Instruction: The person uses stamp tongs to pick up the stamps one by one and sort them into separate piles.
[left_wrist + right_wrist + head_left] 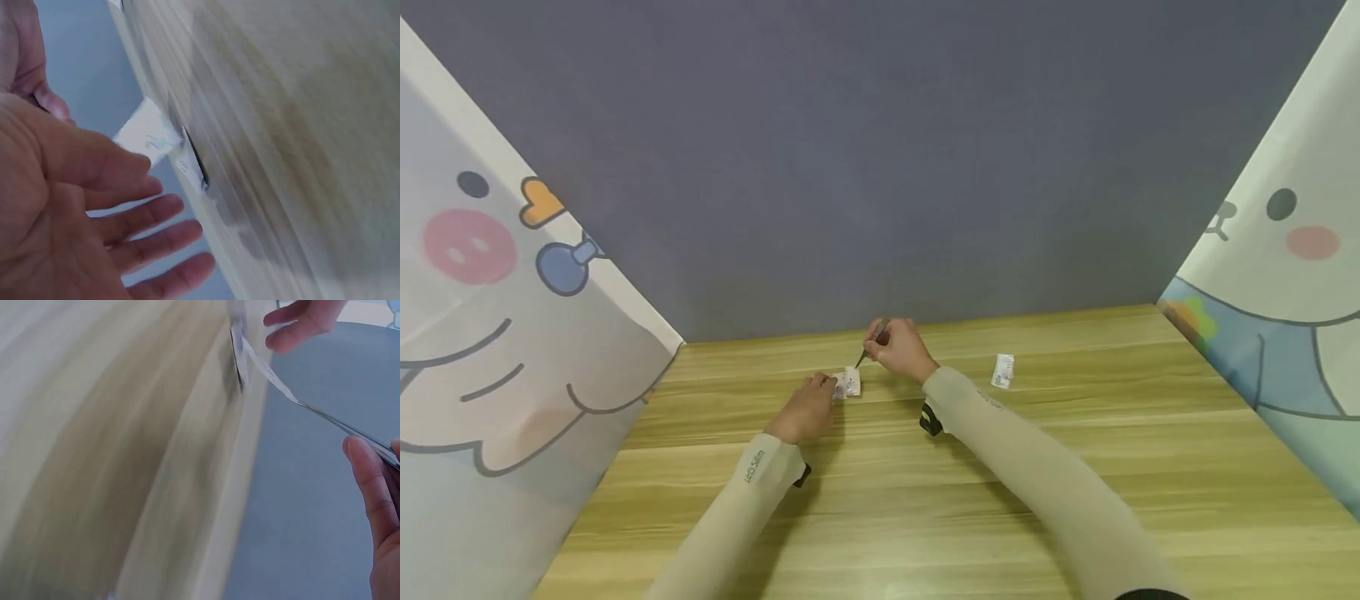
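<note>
My right hand point(901, 350) pinches a pair of slim metal tweezers point(347, 427) between thumb and fingers. The tweezer tips meet the edge of a small white paper piece point(270, 374), which stands tilted up from the table. Beside its foot a second white printed piece point(192, 167) lies low on the wood. My left hand point(808, 408) is at the left of these pieces, fingertips overlapping the left one in the head view. Its fingers are spread and relaxed in the left wrist view, where the thumb hides part of the raised piece point(149, 132).
Another small white printed piece point(1003, 371) lies on the wooden table point(880, 517) to the right. A grey-blue panel point(880, 167) rises behind the table's far edge. Cartoon-printed panels point(475, 333) stand at both sides.
</note>
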Tool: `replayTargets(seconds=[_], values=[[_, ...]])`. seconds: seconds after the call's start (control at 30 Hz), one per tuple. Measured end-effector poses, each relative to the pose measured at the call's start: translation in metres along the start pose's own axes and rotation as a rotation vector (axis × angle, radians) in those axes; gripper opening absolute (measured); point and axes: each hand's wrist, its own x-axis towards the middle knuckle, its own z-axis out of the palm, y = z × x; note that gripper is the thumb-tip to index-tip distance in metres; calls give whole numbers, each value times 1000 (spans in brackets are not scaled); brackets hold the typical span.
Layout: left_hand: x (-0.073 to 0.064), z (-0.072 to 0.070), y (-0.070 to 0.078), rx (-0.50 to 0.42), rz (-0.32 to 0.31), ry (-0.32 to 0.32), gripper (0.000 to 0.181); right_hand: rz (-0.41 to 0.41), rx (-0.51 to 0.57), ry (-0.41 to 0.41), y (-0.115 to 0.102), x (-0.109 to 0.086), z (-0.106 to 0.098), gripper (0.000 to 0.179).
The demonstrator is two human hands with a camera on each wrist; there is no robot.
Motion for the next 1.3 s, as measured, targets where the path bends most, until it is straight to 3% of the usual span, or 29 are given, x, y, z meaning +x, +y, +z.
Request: replayTargets(seconds=[0.13, 0.3, 0.53, 0.7, 0.87, 1.1, 1.3], values=[[1, 2, -1, -35, -2, -17, 47, 26, -51, -12, 0, 5, 14, 7], [1, 7, -2, -5, 48, -36, 37, 37, -74, -15, 1, 6, 25, 8], [-2, 14, -2, 44, 47, -22, 38, 59, -131, -2, 5, 6, 24, 9], [-2, 13, 0, 35, 13, -38, 39, 81, -151, -4, 6, 3, 7, 12], [0, 12, 2, 21, -4, -44, 38, 28, -151, -22, 9, -5, -22, 11], [5, 9, 7, 26, 22, 5, 42, 16, -154, -37, 17, -21, -65, 7], [6, 8, 15, 33, 43, 14, 45, 19, -188, -47, 22, -33, -82, 6]])
